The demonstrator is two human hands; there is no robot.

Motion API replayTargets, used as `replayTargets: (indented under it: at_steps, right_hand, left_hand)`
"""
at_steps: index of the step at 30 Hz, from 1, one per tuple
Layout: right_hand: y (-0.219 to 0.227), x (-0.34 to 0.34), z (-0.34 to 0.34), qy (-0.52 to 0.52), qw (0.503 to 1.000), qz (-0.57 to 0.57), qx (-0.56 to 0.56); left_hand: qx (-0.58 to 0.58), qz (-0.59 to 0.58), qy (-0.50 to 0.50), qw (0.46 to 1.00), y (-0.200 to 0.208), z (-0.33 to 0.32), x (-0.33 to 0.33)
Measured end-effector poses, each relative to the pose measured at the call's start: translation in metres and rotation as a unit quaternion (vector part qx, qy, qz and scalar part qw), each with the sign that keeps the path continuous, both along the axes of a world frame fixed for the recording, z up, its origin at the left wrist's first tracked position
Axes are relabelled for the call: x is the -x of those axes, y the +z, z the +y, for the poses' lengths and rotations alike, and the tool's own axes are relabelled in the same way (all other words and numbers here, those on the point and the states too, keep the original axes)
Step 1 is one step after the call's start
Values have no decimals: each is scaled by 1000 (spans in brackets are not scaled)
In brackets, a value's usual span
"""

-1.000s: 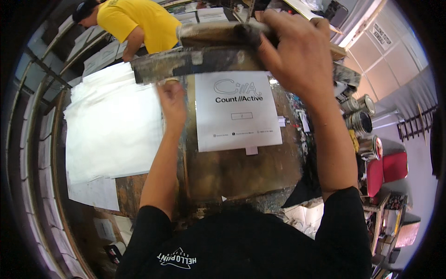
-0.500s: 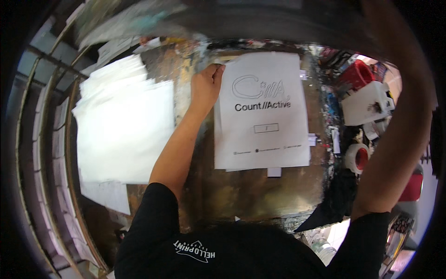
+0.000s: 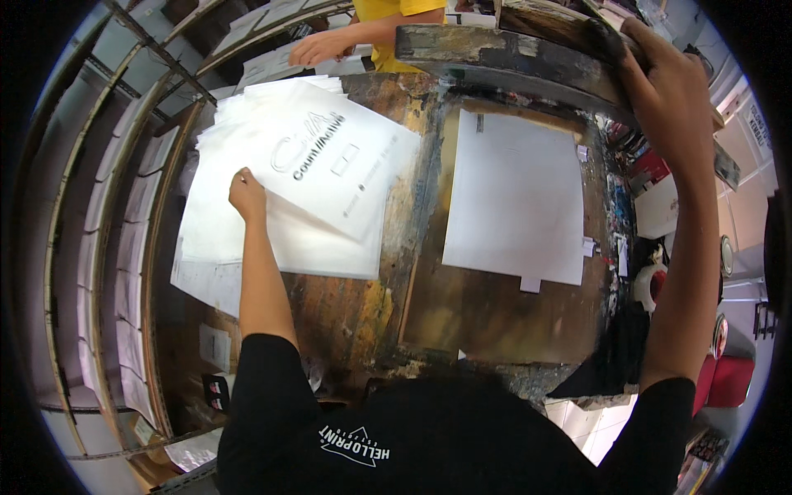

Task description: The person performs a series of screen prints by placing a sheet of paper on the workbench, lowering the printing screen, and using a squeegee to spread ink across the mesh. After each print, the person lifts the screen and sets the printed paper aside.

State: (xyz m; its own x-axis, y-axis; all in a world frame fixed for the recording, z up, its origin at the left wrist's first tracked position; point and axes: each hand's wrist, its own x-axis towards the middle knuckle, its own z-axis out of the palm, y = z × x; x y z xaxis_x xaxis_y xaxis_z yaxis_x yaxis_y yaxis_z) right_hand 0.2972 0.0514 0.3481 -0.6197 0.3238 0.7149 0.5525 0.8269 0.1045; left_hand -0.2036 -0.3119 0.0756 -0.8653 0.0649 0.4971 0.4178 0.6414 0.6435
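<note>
Over a stack of white sheets (image 3: 326,257) on the left, my left hand (image 3: 247,195) is closed on the edge of a white sheet with black print (image 3: 375,157), which lies slantwise and slightly blurred. My right hand (image 3: 670,95) is raised at the upper right, its fingers wrapped round the wooden edge of a screen-printing frame (image 3: 528,66). The frame is tilted up, stained with dark ink. Below it, a plain white sheet (image 3: 516,202) lies on the brown printing board (image 3: 487,318), with small white tabs by its right and lower edges.
Wire drying racks (image 3: 136,247) holding sheets stand along the left. Beyond the table, a person in a yellow top (image 3: 396,33) reaches one hand toward more racks. At the right are a white jug (image 3: 657,206), a roll of tape (image 3: 650,285) and a black cloth (image 3: 606,355).
The printed sheet has gone from the board to the stack on the left in my left hand. A plain sheet now shows on the board. The frame appears in clearer view, with my right hand on it.
</note>
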Motion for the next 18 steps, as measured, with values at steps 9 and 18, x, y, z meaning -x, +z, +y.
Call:
replayTargets:
  at_steps: [9,18]
  right_hand:
    - [-19,-8,-36,-29,999,-30,-14]
    - [-1,5,-44,-1,999,10,49]
  left_hand:
    - [168,62,-411,894,-45,-42,-215]
    - [39,-74,-334,939,-26,6,-210]
